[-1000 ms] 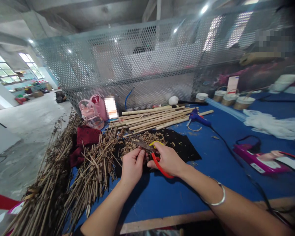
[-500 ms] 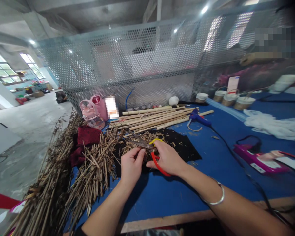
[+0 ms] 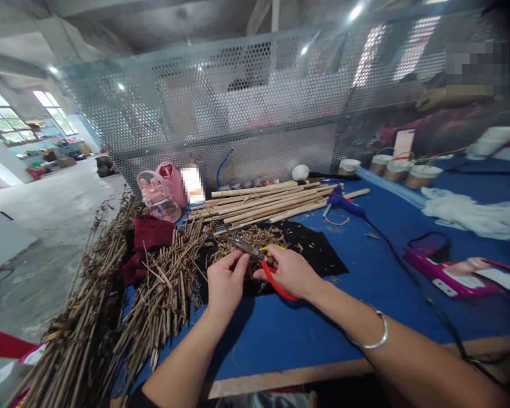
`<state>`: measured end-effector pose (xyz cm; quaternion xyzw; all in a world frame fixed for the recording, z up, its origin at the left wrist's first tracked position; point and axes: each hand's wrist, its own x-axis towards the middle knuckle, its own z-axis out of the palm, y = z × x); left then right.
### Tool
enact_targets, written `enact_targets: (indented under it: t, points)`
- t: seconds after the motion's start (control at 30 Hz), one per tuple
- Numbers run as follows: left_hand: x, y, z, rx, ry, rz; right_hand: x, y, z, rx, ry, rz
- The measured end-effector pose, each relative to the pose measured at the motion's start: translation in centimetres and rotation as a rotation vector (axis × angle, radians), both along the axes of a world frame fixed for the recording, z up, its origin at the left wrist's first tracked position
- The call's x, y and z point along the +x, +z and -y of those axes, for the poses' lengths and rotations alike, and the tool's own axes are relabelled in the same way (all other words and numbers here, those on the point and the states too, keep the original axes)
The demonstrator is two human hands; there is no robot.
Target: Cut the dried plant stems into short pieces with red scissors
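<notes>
My right hand [image 3: 291,273] is wrapped round the red and yellow handles of a pair of scissors [image 3: 249,247], whose blades point to the far left. Just left of the handles, my left hand [image 3: 226,284] is closed in a pinch below the blades. Whatever sits between its fingertips is too small to make out. Both hands are above the near side of a black cloth [image 3: 323,253] strewn with dry brown plant clippings [image 3: 259,233]. Left of my left hand lies a pile of cut dried stems [image 3: 170,283].
Longer dried stalks [image 3: 85,317] run along the table's left edge, beside a dark red cloth [image 3: 153,232]. Pale sticks [image 3: 276,204] lie behind the clippings. A blue glue gun [image 3: 344,203], its cable and a purple power strip [image 3: 450,276] are on the right. A perforated metal screen [image 3: 221,107] stands behind.
The scissor handles have come closer together and the blades look less spread. My left hand has shifted only slightly, staying pinched beside them.
</notes>
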<state>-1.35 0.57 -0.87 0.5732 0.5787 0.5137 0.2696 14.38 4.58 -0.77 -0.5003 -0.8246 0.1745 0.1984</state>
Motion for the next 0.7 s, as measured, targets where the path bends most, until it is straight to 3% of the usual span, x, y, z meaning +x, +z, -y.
enact_targets:
  t: [0.13,0.37,0.7]
  points:
    - [0.05,-0.15,-0.07,-0.023,-0.033,0.056,0.23,0.13,-0.21,-0.06,0.044,-0.005]
    - [0.3,0.56,0.21,-0.04,-0.073,0.08,0.1,0.61,0.14,0.101,0.108,-0.002]
    - [0.25,0.31,-0.03,-0.065,-0.06,0.14,0.37,-0.1,-0.41,-0.026,0.061,-0.006]
